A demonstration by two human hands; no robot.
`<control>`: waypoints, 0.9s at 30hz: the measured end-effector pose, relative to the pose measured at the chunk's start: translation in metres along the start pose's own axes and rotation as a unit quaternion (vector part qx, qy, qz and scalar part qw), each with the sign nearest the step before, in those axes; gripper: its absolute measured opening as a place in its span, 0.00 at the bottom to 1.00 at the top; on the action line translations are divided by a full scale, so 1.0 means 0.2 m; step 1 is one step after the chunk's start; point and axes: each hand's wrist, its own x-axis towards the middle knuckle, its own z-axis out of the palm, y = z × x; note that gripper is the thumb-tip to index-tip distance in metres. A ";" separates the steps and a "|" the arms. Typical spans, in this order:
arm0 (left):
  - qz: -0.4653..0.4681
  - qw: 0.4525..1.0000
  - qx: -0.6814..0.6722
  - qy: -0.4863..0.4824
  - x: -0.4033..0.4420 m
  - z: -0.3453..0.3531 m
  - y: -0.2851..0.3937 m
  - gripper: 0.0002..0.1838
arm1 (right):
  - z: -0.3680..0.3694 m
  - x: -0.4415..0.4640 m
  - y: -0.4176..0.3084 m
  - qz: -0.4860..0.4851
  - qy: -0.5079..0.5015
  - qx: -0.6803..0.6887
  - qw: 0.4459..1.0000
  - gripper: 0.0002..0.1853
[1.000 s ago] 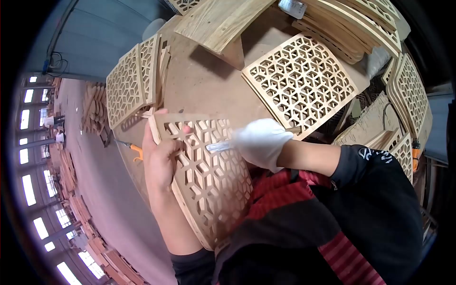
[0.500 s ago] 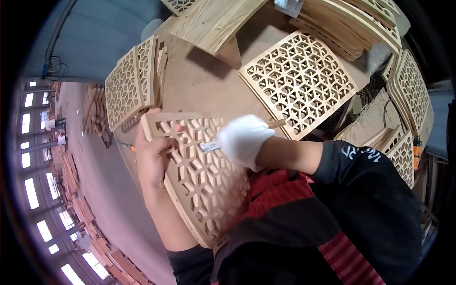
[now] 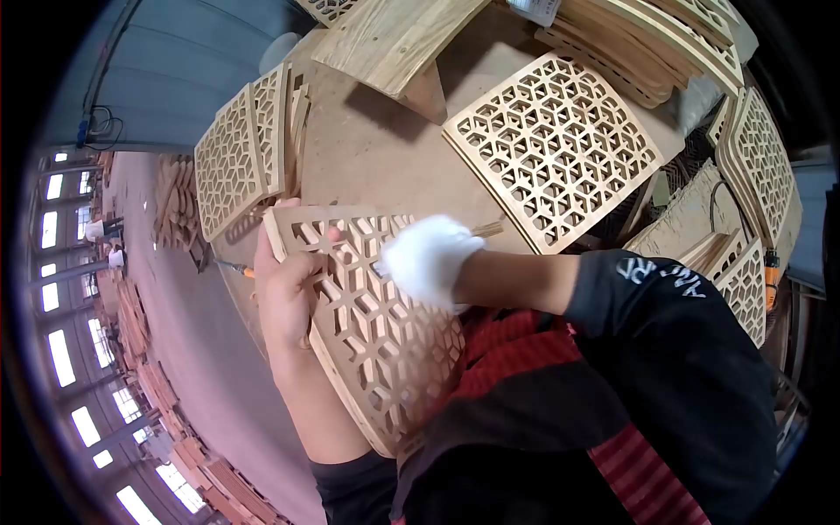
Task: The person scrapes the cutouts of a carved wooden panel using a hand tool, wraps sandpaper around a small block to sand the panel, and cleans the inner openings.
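A pale wooden lattice panel [image 3: 363, 319] is tilted up against my body, its cut-out pattern facing me. My left hand [image 3: 289, 293], bare, grips its upper left edge, with the thumb on the face and a fingertip poking through an opening. My right hand [image 3: 429, 262], in a white glove, is closed around a slim tool with a wooden end [image 3: 486, 229], over the panel's upper right part. The glove covers most of the tool; its greyish tip barely shows at the lattice, and its exact kind is unclear.
Stacked lattice panels [image 3: 556, 149] lie on the worktable [image 3: 350, 162] beyond my right hand. A wooden stand [image 3: 394, 44] is at the back, and more panels [image 3: 245, 149] lean at the left. An orange-handled tool [image 3: 771, 280] is at far right.
My right hand has moved left and slightly up across the lattice with the slim tool, whose tip is now mostly hidden. My left hand keeps its hold on the panel.
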 end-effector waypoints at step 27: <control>-0.003 1.000 0.008 -0.006 -0.04 -0.01 0.00 0.37 | 0.06 -0.03 -0.01 0.028 -0.038 -0.003 0.999 0.14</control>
